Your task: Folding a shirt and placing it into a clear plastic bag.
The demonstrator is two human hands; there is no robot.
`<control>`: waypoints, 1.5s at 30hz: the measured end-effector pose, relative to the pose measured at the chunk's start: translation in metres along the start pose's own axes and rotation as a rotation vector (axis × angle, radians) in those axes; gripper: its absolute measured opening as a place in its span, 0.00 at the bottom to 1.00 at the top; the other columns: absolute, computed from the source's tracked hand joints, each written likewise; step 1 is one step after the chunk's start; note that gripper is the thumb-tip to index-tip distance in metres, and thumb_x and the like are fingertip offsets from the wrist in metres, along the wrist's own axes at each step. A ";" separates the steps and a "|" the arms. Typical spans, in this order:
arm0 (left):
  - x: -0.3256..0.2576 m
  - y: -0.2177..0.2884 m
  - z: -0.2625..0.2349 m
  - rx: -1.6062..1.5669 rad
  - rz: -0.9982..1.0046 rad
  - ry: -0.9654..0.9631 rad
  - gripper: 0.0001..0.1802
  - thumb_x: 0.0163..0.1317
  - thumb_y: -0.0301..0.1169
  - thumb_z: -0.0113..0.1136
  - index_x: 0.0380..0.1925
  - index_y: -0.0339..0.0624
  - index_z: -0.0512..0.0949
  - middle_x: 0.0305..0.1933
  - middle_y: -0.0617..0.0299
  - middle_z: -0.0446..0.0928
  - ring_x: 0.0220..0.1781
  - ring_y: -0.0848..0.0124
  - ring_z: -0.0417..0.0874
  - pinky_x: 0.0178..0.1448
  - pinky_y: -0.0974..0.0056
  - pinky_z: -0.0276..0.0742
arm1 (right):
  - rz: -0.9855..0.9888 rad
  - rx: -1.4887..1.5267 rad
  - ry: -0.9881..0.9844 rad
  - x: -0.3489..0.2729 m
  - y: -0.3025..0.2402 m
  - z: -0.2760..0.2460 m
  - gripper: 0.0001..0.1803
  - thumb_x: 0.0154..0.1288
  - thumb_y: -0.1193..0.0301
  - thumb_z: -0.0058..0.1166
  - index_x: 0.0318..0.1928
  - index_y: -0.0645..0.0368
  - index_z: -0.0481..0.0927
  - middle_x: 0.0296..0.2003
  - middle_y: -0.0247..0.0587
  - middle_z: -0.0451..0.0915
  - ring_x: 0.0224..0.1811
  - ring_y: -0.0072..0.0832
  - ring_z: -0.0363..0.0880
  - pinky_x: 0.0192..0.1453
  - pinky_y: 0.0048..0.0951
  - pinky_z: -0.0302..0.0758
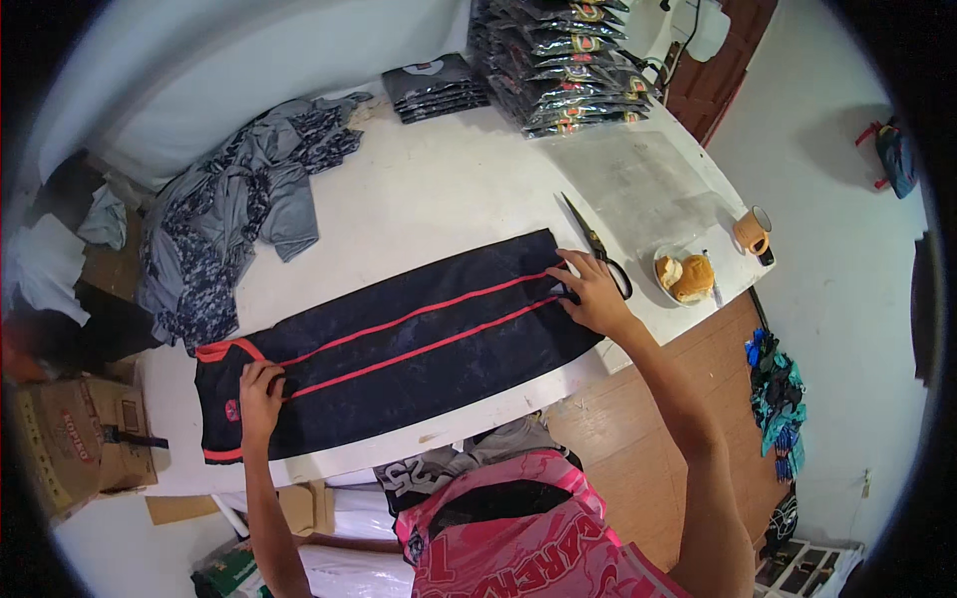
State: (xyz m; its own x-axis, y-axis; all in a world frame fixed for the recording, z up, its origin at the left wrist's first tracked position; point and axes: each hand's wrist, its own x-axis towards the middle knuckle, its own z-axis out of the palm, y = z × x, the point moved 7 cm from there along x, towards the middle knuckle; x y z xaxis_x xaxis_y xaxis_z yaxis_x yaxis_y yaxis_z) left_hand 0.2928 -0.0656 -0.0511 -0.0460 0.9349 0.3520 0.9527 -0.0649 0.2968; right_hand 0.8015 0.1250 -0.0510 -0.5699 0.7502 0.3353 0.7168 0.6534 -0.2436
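A pair of black pants [399, 349] with red stripes lies flat across the white table, waist end at the left and leg ends at the right. My left hand [261, 399] rests near the red-trimmed waist, its fingertips spread on the cloth beside the stripes. At the other end, my right hand [590, 294] reaches over the leg hems. Its fingers and thumb are apart and touch the cloth around the stripe ends. Black-handled scissors [595, 244] lie just beyond my right hand, points away from me.
Grey patterned garments [244, 209] are heaped at the back left. Bagged garments [563, 75] form a tall stack at the back, beside a lower stack [436, 88]. Clear plastic bags [638, 184], a plate of bread [693, 277] and a mug [750, 231] occupy the right side. A cardboard box [85, 439] stands left.
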 end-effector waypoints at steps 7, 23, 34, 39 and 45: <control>0.006 0.003 -0.018 -0.049 0.013 0.060 0.10 0.48 0.16 0.65 0.32 0.37 0.80 0.41 0.56 0.78 0.47 0.55 0.77 0.53 0.56 0.74 | -0.111 0.052 -0.043 0.021 0.008 0.007 0.12 0.45 0.74 0.64 0.34 0.54 0.79 0.38 0.39 0.80 0.51 0.41 0.77 0.63 0.44 0.67; -0.039 0.003 -0.008 0.012 -0.090 0.085 0.12 0.45 0.19 0.69 0.32 0.41 0.82 0.40 0.58 0.76 0.47 0.58 0.77 0.50 0.55 0.70 | -0.046 0.126 -0.033 0.000 0.009 0.001 0.13 0.45 0.80 0.61 0.34 0.58 0.77 0.39 0.42 0.80 0.46 0.43 0.78 0.55 0.42 0.72; -0.027 0.024 -0.007 0.007 -0.004 0.019 0.12 0.47 0.24 0.68 0.35 0.41 0.81 0.46 0.57 0.75 0.49 0.57 0.76 0.55 0.54 0.70 | -0.117 0.086 0.003 0.011 -0.013 -0.011 0.11 0.47 0.74 0.63 0.36 0.58 0.81 0.48 0.44 0.79 0.55 0.44 0.75 0.61 0.45 0.68; 0.013 0.065 0.023 -0.117 0.019 0.058 0.22 0.53 0.29 0.67 0.51 0.43 0.80 0.62 0.54 0.73 0.66 0.52 0.71 0.68 0.52 0.66 | -0.013 0.218 0.136 0.046 -0.077 0.037 0.21 0.60 0.62 0.65 0.51 0.58 0.82 0.60 0.50 0.75 0.65 0.48 0.69 0.70 0.49 0.63; -0.015 0.071 0.028 0.001 -0.040 -0.099 0.31 0.58 0.32 0.66 0.63 0.46 0.73 0.69 0.52 0.67 0.72 0.52 0.65 0.73 0.49 0.61 | -0.182 0.295 -0.081 0.026 -0.115 0.048 0.22 0.58 0.67 0.63 0.54 0.58 0.81 0.63 0.52 0.72 0.70 0.48 0.65 0.74 0.53 0.58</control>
State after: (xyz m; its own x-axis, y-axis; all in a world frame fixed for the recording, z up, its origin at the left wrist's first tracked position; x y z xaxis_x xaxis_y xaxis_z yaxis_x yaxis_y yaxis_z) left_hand 0.3699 -0.0743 -0.0602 -0.0543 0.9666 0.2504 0.9510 -0.0263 0.3080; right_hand 0.6853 0.0743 -0.0578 -0.7160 0.6169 0.3267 0.4606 0.7691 -0.4431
